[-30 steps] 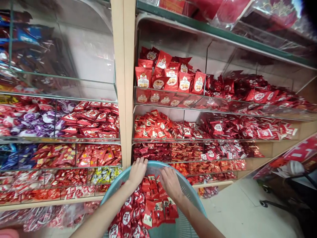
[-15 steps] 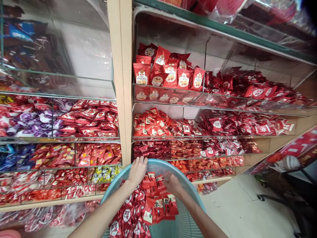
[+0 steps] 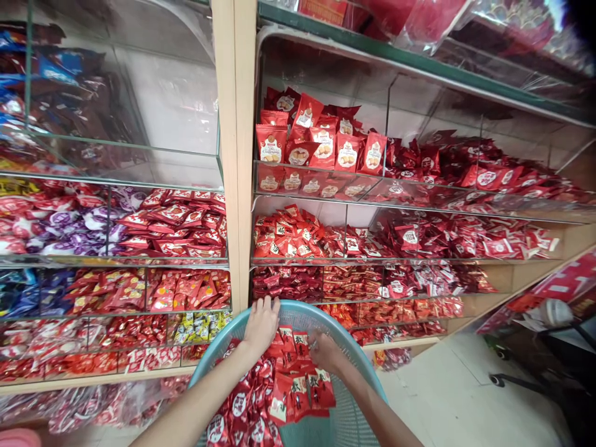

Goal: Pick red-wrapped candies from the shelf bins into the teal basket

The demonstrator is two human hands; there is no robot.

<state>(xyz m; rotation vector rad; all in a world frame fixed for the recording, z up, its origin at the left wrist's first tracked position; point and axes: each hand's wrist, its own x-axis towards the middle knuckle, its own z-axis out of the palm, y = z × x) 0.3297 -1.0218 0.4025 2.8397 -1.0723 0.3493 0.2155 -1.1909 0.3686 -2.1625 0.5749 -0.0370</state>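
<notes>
A round blue-green plastic basket (image 3: 367, 366) with mesh sides stands below the shelves, part filled with red packets. My left hand (image 3: 261, 326) is at its far rim, fingers bent over the edge. Inside the basket, my right hand (image 3: 326, 352) has curled fingers beside the red packets with black characters (image 3: 300, 391), which lie in overlapping rows. Whatever those fingers hold, if anything, is hidden. Darker red shiny packets (image 3: 239, 403) with round white labels fill the basket's left side. Part of the basket's floor shows near the bottom.
Glass-fronted shelves hold red cookie packets (image 3: 321, 146), orange-red packets (image 3: 288, 233), purple-and-white sweets (image 3: 69, 223) and yellow sweets (image 3: 200, 326). A wooden post (image 3: 237, 155) divides the shelves. At right are a tiled floor (image 3: 447, 397) and a wheeled chair base (image 3: 521, 382). Plastic bags (image 3: 116, 400) lie under the left shelves.
The view has shifted slightly, so the shelves appear a little farther right. My right hand, blurred before, is clearer now and stays near the same packets. My left hand remains at the rim.
</notes>
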